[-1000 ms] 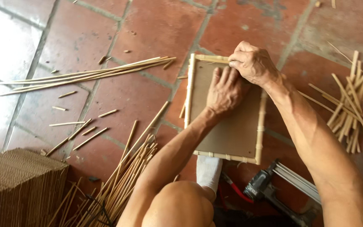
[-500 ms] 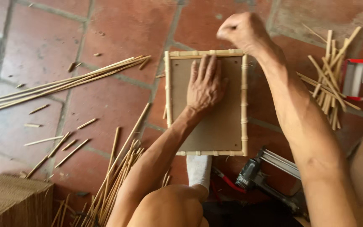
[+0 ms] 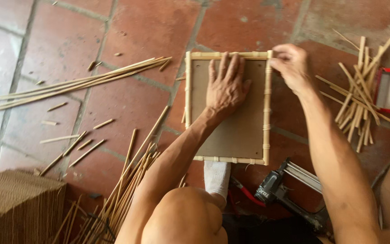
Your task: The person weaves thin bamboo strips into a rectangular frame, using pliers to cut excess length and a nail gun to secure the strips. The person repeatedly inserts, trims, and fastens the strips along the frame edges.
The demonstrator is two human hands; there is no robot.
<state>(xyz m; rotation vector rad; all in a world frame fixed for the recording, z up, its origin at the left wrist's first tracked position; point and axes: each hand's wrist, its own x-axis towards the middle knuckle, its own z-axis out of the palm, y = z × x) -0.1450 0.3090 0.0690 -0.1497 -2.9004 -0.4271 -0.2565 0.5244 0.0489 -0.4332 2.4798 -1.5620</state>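
Left hand (image 3: 225,88): flat and wide on the square brown board with pale bamboo frame (image 3: 227,108).
Right hand (image 3: 291,68): pinches the frame's top corner.
Risk: a loose corner stick may slip if the pinch lets go.

Pale bamboo frame (image 3: 266,108), brown board (image 3: 240,131), red-brown tiles (image 3: 127,104)
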